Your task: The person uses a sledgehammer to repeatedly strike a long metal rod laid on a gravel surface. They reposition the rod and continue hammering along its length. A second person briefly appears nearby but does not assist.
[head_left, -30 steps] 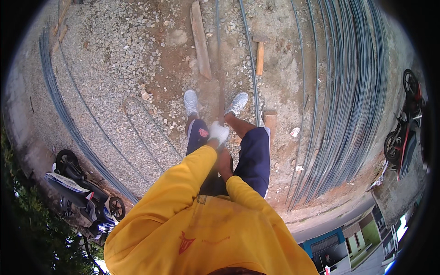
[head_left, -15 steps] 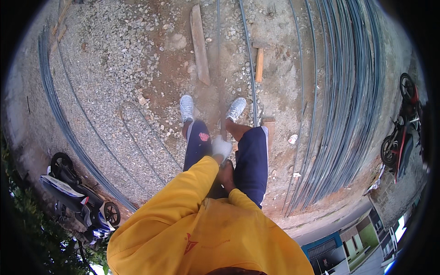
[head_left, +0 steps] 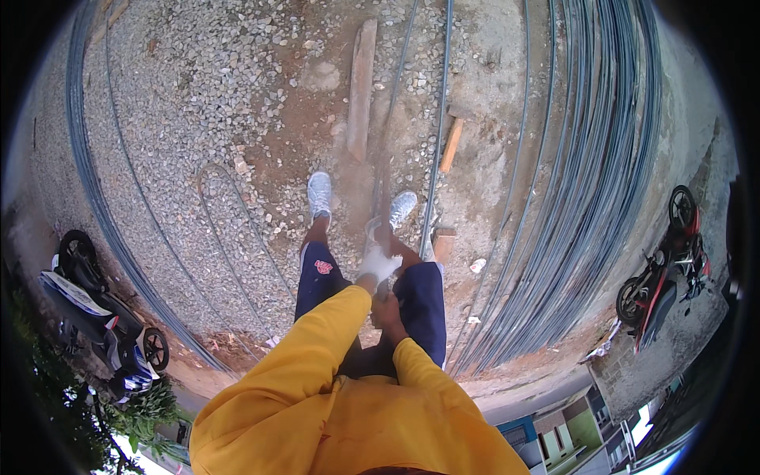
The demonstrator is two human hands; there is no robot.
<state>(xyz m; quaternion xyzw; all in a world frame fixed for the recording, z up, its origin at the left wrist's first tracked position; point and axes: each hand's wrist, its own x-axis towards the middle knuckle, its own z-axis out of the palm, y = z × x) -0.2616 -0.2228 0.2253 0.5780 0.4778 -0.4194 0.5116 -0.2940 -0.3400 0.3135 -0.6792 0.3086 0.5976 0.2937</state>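
A long, thin brownish metal bar runs from my hands out between my feet and on away from me, blurred by motion. My left hand, in a white glove smeared by motion, is wrapped round it. Just nearer to me, my bare right hand is closed on the bar's near end. Both hands are low between my knees. Past my right foot, a hammer with a wooden handle lies on the ground beside a straight steel rod.
A wooden plank lies ahead on gravel. A small reddish block sits by my right leg. Steel rods lie bundled on the right, another bundle on the left, near a bent rod. Motorcycles stand either side.
The bar's far part now slants to the right, where it ran nearly straight ahead. My gloved left hand has blurred with movement. My view has shifted; both hands remain on the bar.
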